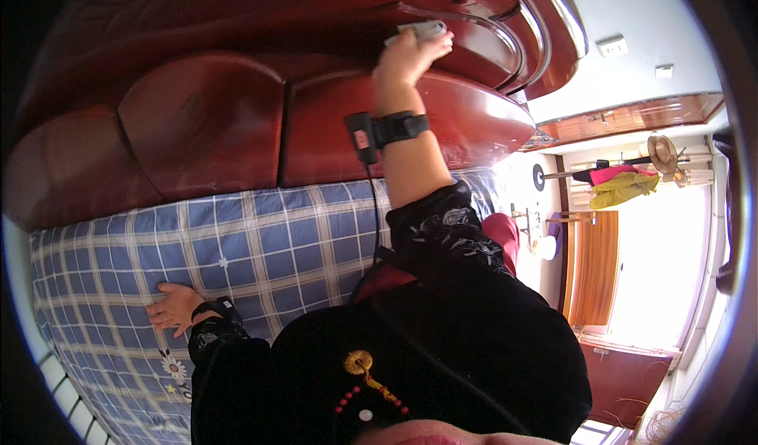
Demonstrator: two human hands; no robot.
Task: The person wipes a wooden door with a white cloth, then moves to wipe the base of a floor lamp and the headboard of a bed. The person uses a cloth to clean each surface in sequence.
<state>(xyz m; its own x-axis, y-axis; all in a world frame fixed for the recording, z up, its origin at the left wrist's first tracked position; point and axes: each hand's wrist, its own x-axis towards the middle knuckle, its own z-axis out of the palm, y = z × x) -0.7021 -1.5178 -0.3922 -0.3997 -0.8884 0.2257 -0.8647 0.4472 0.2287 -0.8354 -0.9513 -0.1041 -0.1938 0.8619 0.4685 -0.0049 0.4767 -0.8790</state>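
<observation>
My right hand (pixel 408 57) is raised to the dark red, glossy wooden headboard (pixel 201 113), with a folded grey-white cloth (pixel 427 30) gripped in it. The cloth lies against the carved upper part, below a curved moulding. My left hand (pixel 174 309) rests with spread fingers on the blue and white plaid bedding (pixel 237 237), holding nothing. A black strap with a small device (pixel 361 139) circles my right wrist, and a cable runs down from it. Another strapped device (pixel 225 309) is on my left wrist.
Rounded headboard panels meet the mattress edge. A wall socket (pixel 612 46) and a switch (pixel 664 70) are on the white wall to the right. Farther off stand a coat rack with clothes (pixel 628 185) and a hat (pixel 662 153), a wooden cabinet (pixel 595 267) and a bright window (pixel 663 261).
</observation>
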